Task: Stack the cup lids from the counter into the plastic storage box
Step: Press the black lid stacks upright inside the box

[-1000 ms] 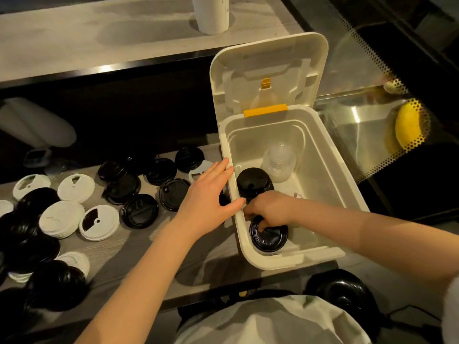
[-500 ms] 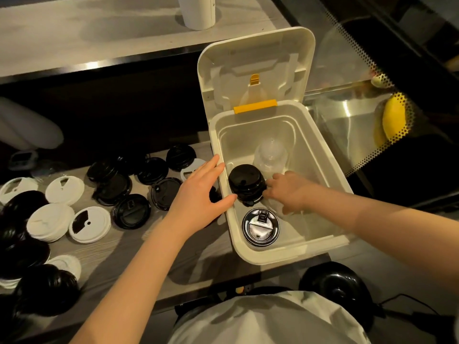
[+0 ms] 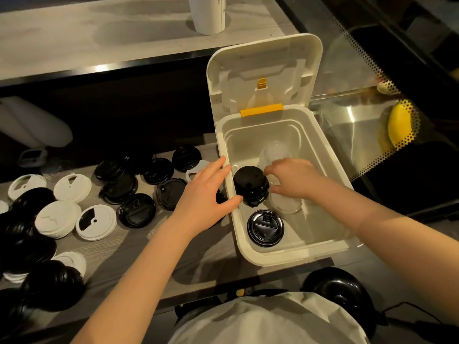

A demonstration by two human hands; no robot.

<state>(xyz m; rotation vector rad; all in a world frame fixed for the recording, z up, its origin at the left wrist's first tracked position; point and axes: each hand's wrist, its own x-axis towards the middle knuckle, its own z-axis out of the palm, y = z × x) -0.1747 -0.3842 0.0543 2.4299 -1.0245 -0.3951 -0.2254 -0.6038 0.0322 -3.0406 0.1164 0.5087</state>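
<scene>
A grey wood-grain counter (image 3: 154,247) ran below a raised pale ledge (image 3: 99,38), on which a white cylindrical container (image 3: 207,13) stood. A glass display case (image 3: 360,125) with a dotted edge closed off the right side, and the room was dim. Loose black and white round cup lids (image 3: 95,220) lay scattered and partly heaped across the counter's left part, most of them flat with tops up.

The white rectangular plastic storage box (image 3: 293,254) sat at the counter's right end, its long axis running away from the person. Its hinged lid (image 3: 263,68) stood upright at the far end above a yellow latch (image 3: 262,111). Inside, a stack of black cup lids (image 3: 249,184) stood against the left wall, tops up and leaning slightly. A single black cup lid (image 3: 265,227) lay flat, top up, at the near end. A stack of clear domed plastic lids (image 3: 275,153) appeared to lie tilted, dome end toward the far wall and long axis along the box.

The left hand (image 3: 205,194) rested on the box's left rim, fingers straight on the outside and thumb touching the rim. The right hand (image 3: 294,180) reached inside, its fingers curled around the clear stack just beside the black one; how firmly it held could not be told.
</scene>
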